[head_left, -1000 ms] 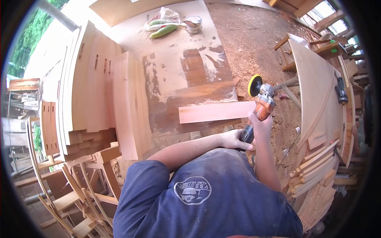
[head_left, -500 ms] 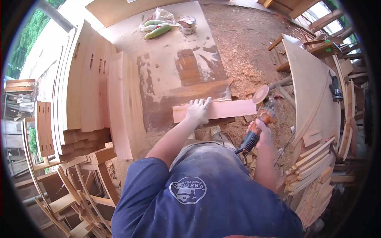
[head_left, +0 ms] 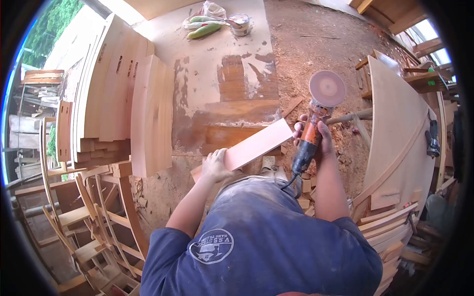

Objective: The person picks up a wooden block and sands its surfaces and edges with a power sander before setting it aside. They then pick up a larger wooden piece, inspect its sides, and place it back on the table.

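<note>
In the head view my left hand (head_left: 216,166) is closed round the near left part of a pale wooden board (head_left: 259,144), which slants up to the right over the edge of the stained work table (head_left: 232,111). My right hand (head_left: 316,134) grips an orange and black angle grinder (head_left: 310,135). Its round sanding disc (head_left: 327,88) points away from me and shows its flat face. The board's far right end lies close to the fingers of my right hand, and the disc is apart from the board.
Stacked planks (head_left: 111,93) stand on the left beside a thick block (head_left: 153,113). Green vegetables (head_left: 204,31) and a tub (head_left: 239,24) sit at the table's far end. A large panel (head_left: 395,118), holding another power tool (head_left: 432,138), is on the right. Wood shavings cover the ground.
The board has turned from nearly level to slanting, its left end drawn toward me. My left hand moved left and nearer. The grinder rose upright, its disc now facing up.
</note>
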{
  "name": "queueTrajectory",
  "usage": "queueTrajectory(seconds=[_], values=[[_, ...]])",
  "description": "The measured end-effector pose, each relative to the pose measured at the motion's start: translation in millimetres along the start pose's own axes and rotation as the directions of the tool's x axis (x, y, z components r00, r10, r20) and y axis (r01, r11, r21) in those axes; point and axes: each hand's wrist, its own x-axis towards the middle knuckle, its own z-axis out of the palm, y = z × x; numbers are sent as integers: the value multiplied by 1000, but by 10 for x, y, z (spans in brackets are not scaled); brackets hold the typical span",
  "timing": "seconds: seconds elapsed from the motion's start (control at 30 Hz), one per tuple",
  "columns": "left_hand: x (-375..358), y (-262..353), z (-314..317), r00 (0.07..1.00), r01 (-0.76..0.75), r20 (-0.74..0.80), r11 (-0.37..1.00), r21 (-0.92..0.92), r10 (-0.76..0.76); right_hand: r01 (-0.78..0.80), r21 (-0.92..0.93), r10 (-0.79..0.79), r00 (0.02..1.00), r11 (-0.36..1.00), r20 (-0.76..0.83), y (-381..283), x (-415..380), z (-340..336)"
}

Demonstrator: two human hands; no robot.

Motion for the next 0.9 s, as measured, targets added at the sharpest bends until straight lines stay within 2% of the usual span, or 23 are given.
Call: queueTrajectory(seconds=[0.03, 0.1, 0.13, 0.23, 0.37, 0.47, 0.57, 0.67, 0.73, 0.77, 0.8, 0.87, 0.9], values=[[-188, -149, 111, 999, 53, 0, 997, -52, -53, -70, -124, 44, 978, 990, -203, -5, 188, -21], [-631, -411, 380, 984, 157, -56, 972, -175, -169, -154, -452, 18, 957, 879, -291, 145, 499, 81], [-903, -486, 508, 966, 230, -69, 951, -206, -248, -267, -353, 159, 939, 897, -306, 231, 659, -90], [-1639, -527, 819, 873, 433, -96, 851, -296, -478, -377, -458, 289, 924, 805, -252, 542, 933, -185], [-2446, -183, 1114, 659, 644, -82, 617, -452, -748, -490, -495, 447, 869, 717, -214, 852, 1330, -170], [-2774, 69, 1408, 489, 675, -90, 441, -591, -868, -494, -489, 452, 867, 719, -212, 1057, 1611, -87], [-2933, 194, 1695, 401, 568, -80, 317, -759, -912, -499, -475, 448, 865, 725, -226, 1186, 1839, -77], [-3001, 182, 1795, 365, 558, -75, 283, -780, -928, -539, -471, 464, 842, 699, -275, 1240, 1937, -56], [-3053, 104, 1897, 351, 583, -60, 268, -767, -934, -397, -816, 307, 908, 421, -284, 1210, 1914, -57], [-3099, 71, 1964, 341, 586, -34, 241, -774, -939, -310, -919, 220, 941, 243, -259, 1235, 1865, -61], [-3133, 11, 2008, 338, 586, -15, 223, -779, -941, -249, -968, 84, 966, 23, -246, 1288, 1763, -45], [-3195, -158, 2100, 346, 571, 13, 199, -797, -938, -202, -884, -176, 975, -422, -138, 1398, 1557, -81], [-3213, -258, 2160, 335, 558, 22, 180, -810, -942, -223, -876, -209, 967, -428, -144, 1413, 1471, 34]])
